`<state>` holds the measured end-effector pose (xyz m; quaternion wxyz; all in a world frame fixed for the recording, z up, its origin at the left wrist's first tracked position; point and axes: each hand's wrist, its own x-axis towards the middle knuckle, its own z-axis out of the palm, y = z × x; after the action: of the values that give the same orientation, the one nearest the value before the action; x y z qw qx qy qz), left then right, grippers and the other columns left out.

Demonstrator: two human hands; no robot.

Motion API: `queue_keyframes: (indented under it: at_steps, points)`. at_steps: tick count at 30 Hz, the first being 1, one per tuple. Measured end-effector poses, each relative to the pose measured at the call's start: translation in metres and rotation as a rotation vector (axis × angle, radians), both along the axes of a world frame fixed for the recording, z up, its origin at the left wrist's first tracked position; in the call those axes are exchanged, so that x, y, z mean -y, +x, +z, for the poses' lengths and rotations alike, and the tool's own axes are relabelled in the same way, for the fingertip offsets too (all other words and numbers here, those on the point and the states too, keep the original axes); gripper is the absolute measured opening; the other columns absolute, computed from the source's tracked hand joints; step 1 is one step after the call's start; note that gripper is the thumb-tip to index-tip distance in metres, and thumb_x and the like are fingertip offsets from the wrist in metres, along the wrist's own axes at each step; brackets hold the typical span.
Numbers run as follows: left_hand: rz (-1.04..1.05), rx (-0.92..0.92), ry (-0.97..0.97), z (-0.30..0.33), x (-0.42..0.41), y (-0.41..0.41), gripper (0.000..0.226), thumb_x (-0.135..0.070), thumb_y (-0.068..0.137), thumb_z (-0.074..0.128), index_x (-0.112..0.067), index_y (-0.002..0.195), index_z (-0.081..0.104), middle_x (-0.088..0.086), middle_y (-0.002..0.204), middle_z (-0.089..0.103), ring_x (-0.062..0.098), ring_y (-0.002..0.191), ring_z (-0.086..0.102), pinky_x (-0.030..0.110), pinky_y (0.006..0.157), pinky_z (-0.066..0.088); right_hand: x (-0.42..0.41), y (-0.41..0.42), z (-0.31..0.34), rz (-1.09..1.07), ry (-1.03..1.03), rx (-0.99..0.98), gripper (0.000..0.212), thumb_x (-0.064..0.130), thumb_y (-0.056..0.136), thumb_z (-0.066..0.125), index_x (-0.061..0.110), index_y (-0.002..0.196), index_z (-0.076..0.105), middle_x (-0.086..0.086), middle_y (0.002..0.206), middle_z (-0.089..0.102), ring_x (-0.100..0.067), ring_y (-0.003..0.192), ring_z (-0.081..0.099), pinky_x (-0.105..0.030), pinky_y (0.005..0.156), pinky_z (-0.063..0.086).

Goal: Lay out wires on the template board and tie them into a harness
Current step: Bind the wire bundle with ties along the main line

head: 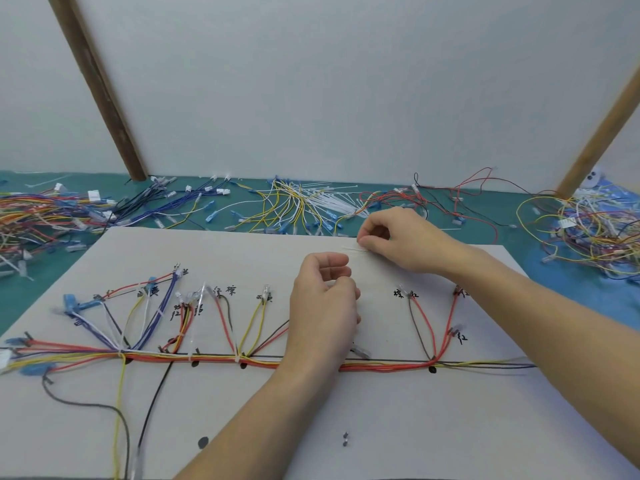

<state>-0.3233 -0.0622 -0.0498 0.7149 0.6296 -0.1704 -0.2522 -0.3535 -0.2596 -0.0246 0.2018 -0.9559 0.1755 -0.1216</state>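
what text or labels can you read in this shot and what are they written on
All are handwritten in black ink on the pale template board, at wire branch ends:
"黄" at the yellow wire's end, left.
"棕" right of it; the character before it is unclear.
"红" by the red and yellow bundle.
"棕红" at the centre-right branch.
"红" at the right branch.
Other marks are blurred or covered by wires.

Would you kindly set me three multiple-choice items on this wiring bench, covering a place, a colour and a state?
1. Where is the heap of white plastic cable ties?
A) on the green mat beyond the board
B) on the board's near edge
C) under the left forearm

2. What colour is the bench mat?
A) red
B) green
C) black

3. What is the right hand doing?
A) lying flat
B) pinching a thin white tie
C) holding scissors

A: ties lie behind the pale template board.
B: teal-green surface.
B: fingertips closed on it.
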Motion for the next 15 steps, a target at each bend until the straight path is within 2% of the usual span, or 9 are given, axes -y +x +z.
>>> queue_keyframes:
  at_steps: [3, 6, 9, 11, 13, 15]
  points:
    - [-0.005, -0.003, -0.003, 0.000, -0.001, 0.000, 0.030, -0.001, 0.091, 0.051, -0.027, 0.101, 0.063, -0.004, 0.097, 0.065, 0.012, 0.070, 0.061, 0.020, 0.049, 0.046, -0.002, 0.002, 0.001, 0.014, -0.004, 0.035, 0.009, 0.018, 0.096, 0.067, 0.022, 0.090, 0.072, 0.011, 0.081, 0.071, -0.002, 0.073, 0.061, -0.013, 0.064, 0.041]
    - [-0.007, -0.020, -0.008, 0.001, -0.002, 0.000, 0.028, -0.002, 0.093, 0.051, -0.026, 0.102, 0.062, -0.003, 0.094, 0.066, 0.010, 0.065, 0.063, 0.023, 0.049, 0.048, -0.004, 0.001, 0.006, -0.021, 0.013, 0.117, 0.012, 0.009, 0.097, 0.064, 0.015, 0.097, 0.074, 0.004, 0.083, 0.070, -0.007, 0.076, 0.061, -0.024, 0.070, 0.042]
    - [-0.020, -0.042, -0.032, 0.001, -0.002, 0.000, 0.028, 0.000, 0.093, 0.049, -0.022, 0.105, 0.061, 0.004, 0.101, 0.066, 0.014, 0.069, 0.070, 0.028, 0.051, 0.052, -0.007, -0.008, 0.013, -0.065, 0.000, 0.156, 0.020, 0.008, 0.100, 0.061, 0.015, 0.109, 0.076, 0.004, 0.092, 0.070, -0.003, 0.080, 0.059, -0.015, 0.072, 0.043]
    - [-0.026, -0.036, -0.051, 0.001, -0.003, -0.001, 0.031, 0.001, 0.094, 0.048, -0.023, 0.108, 0.062, 0.006, 0.105, 0.067, 0.017, 0.072, 0.074, 0.029, 0.052, 0.055, -0.013, -0.018, 0.018, -0.076, 0.014, 0.176, 0.018, 0.012, 0.101, 0.061, 0.017, 0.106, 0.077, 0.008, 0.090, 0.071, -0.007, 0.079, 0.060, -0.021, 0.072, 0.045]
    - [-0.031, -0.009, -0.096, 0.000, -0.004, -0.001, 0.035, -0.003, 0.096, 0.053, -0.029, 0.118, 0.062, 0.004, 0.106, 0.069, 0.019, 0.075, 0.076, 0.030, 0.054, 0.057, -0.023, -0.033, 0.023, -0.045, 0.086, 0.180, 0.017, 0.018, 0.101, 0.062, 0.022, 0.098, 0.078, 0.018, 0.079, 0.069, -0.006, 0.071, 0.057, -0.023, 0.066, 0.043]
    - [-0.028, 0.017, -0.141, 0.000, -0.005, -0.002, 0.039, -0.010, 0.098, 0.062, -0.034, 0.129, 0.058, 0.001, 0.102, 0.072, 0.020, 0.076, 0.077, 0.031, 0.055, 0.058, -0.036, -0.048, 0.024, 0.020, 0.209, 0.153, 0.018, 0.021, 0.101, 0.063, 0.027, 0.093, 0.077, 0.019, 0.068, 0.063, 0.000, 0.060, 0.051, -0.011, 0.058, 0.037]
